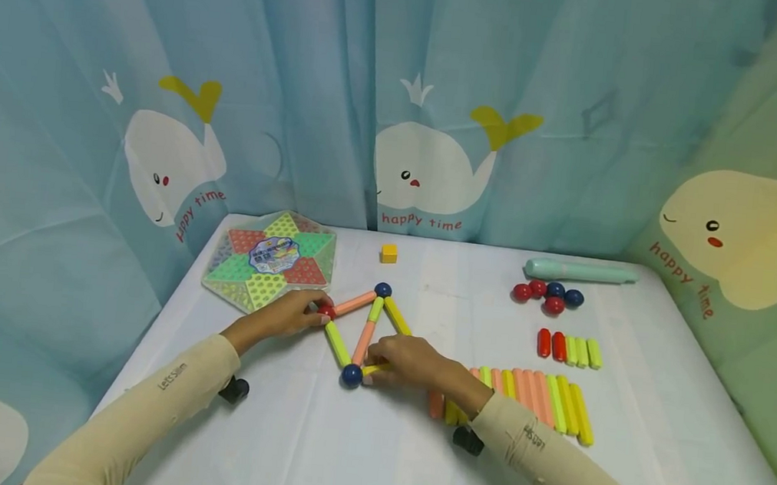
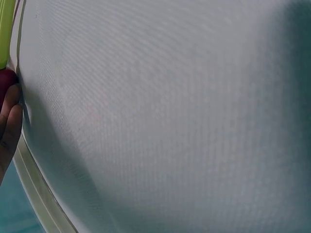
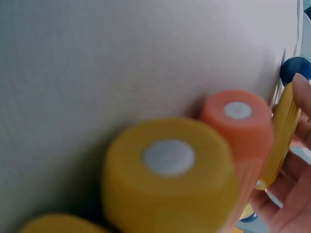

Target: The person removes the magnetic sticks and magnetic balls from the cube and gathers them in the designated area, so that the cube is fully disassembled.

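My left hand (image 1: 290, 313) pinches a red ball (image 1: 326, 311) at the left corner of a flat frame of magnetic sticks and balls. Between my right fingers is a yellow stick (image 3: 282, 138), one end against the near blue ball (image 1: 351, 376). From the red ball run a pink stick (image 1: 355, 303) to the far blue ball (image 1: 383, 290) and a green stick (image 1: 337, 344) to the near one. A short green and a pink piece link both blue balls. Another yellow stick (image 1: 397, 316) slants from the far ball toward my right hand (image 1: 413, 362), which hides its lower end.
Loose pink, yellow and green sticks (image 1: 541, 398) lie in a row, partly under my right forearm. Short sticks (image 1: 569, 349), several balls (image 1: 553, 306) and a pale green tube-shaped object (image 1: 580, 272) are farther right. A star-patterned board (image 1: 312, 243) and yellow cube (image 1: 389, 254) sit behind.
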`<state>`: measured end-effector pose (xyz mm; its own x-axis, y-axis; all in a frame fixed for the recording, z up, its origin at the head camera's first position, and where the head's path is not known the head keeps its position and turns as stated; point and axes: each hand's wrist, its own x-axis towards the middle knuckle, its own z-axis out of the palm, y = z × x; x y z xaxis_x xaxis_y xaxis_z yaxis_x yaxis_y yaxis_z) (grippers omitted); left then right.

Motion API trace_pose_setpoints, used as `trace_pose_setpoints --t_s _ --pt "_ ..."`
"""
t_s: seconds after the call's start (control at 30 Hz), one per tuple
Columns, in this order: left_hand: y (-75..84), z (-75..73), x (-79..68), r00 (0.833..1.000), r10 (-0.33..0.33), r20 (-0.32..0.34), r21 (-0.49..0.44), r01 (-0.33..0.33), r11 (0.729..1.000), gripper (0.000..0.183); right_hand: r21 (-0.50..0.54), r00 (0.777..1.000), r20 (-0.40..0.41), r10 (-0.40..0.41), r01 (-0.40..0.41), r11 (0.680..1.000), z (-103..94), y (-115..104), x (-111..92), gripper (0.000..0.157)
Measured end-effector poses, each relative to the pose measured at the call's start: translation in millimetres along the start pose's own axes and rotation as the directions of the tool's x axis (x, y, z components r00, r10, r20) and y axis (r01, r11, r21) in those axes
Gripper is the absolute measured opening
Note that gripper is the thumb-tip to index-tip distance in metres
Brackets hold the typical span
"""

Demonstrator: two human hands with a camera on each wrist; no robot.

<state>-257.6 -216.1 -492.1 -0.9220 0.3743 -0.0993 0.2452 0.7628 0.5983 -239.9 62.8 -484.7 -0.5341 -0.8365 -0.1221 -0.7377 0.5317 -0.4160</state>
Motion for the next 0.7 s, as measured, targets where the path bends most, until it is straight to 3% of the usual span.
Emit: trace_pose_setpoints --t_s 0.23,0.47,0.6,0.7 --pt "-0.1 -0.4 -1.1 1.000 0.006 0.002 -0.003 -0.006 1.000 0.024 0.102 0.991 0.134 0.014 -0.028 0.994 -1.0 0.1 -0.2 0.019" --pt "1.1 0.4 -2.4 1.000 0.022 -0.004 0.000 -0.022 1.000 0.024 0.127 0.997 0.078 -0.025 0.015 0.992 -0.9 1.2 -6.5 0.018" --pt "0.8 1.2 -2.5 1.000 0.015 -0.004 0.010 -0.015 1.000 0.024 0.139 0.998 0.056 0.029 -0.037 0.990 -3.1 2.0 -17.4 0.022" --pt "0.4 1.7 -3.3 1.000 0.003 0.000 0.009 -0.003 1.000 0.024 0.206 0.997 0.055 0.062 -0.072 0.976 -9.4 6.0 -33.0 0.026"
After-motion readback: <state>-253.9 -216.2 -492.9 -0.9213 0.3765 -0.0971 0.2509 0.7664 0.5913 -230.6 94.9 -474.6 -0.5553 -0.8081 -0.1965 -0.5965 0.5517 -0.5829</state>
